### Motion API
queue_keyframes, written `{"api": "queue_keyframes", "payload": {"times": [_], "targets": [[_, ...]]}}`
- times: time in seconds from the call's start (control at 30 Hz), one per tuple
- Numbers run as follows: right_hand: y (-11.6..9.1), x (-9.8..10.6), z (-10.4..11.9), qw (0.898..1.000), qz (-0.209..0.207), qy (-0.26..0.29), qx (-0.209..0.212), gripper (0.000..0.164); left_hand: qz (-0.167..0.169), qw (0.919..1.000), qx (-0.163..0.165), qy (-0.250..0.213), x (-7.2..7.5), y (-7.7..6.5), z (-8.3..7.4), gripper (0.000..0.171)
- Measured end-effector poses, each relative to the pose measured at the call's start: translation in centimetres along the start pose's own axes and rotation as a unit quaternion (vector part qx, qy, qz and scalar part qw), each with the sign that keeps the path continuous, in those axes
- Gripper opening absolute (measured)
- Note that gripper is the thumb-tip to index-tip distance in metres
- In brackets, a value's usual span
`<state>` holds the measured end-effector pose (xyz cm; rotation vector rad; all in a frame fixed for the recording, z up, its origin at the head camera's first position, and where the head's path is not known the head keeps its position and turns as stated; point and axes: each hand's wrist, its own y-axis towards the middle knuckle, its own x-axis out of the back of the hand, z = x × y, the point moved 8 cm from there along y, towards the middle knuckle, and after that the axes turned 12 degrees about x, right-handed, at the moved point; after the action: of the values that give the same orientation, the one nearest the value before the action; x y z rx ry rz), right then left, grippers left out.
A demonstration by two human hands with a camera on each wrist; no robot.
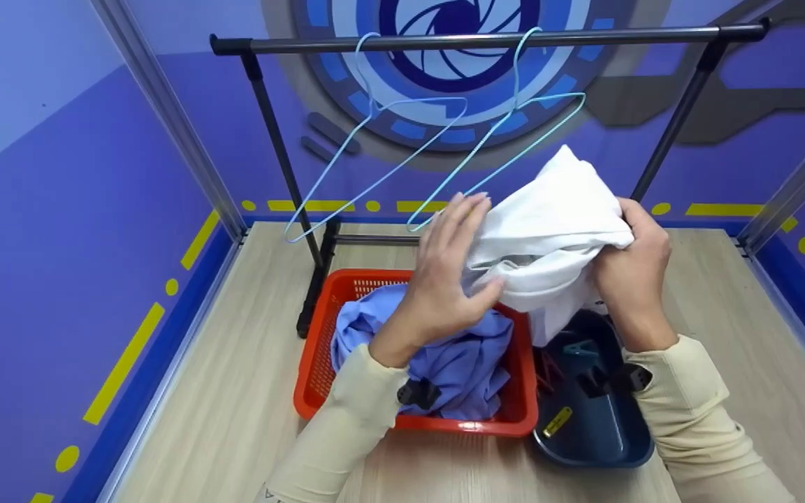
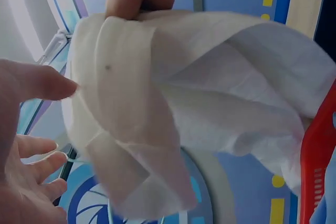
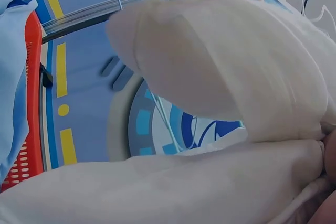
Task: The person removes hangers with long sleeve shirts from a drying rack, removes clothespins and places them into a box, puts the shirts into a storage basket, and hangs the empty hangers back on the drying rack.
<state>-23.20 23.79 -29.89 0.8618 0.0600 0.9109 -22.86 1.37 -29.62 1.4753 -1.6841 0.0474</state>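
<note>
My right hand grips a bunched white garment by its right side and holds it up above the baskets. Folds hang down from it, and a band with a small dark dot shows on the garment in the left wrist view. My left hand is at the garment's left side, fingers extended upward and thumb apart from them. In the left wrist view, the thumb tip of the left hand is right at the cloth's edge. Part of the right hand's fingers is hidden behind the cloth.
Blue cloth lies in a red basket below the hands. Right of it stands a dark basin with several clips, including a yellow clip. Behind, a blue hanger and a turquoise hanger hang from a black rack.
</note>
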Motion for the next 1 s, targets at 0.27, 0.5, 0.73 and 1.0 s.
{"api": "queue_keyframes", "payload": {"times": [0.27, 0.5, 0.73, 1.0], "targets": [[0.1, 0.0, 2.5, 0.998, -0.002, 0.039, 0.042, 0.017, 0.051, 0.9981, 0.034, -0.004, -2.7, 0.1, -0.2, 0.113], [-0.5, -0.6, 4.5, 0.992, 0.040, 0.093, 0.075, 0.021, 0.043, 0.9972, 0.061, -0.012, -4.2, 0.7, 0.2, 0.129], [-1.1, -1.8, 6.0, 0.977, 0.105, 0.159, 0.097, 0.022, 0.042, 0.9947, 0.065, -0.069, -5.0, 1.6, 0.7, 0.121], [-1.7, -2.8, 6.3, 0.948, 0.184, 0.243, 0.088, 0.025, 0.045, 0.9952, 0.057, -0.065, -5.2, 1.6, 0.3, 0.073]]}}
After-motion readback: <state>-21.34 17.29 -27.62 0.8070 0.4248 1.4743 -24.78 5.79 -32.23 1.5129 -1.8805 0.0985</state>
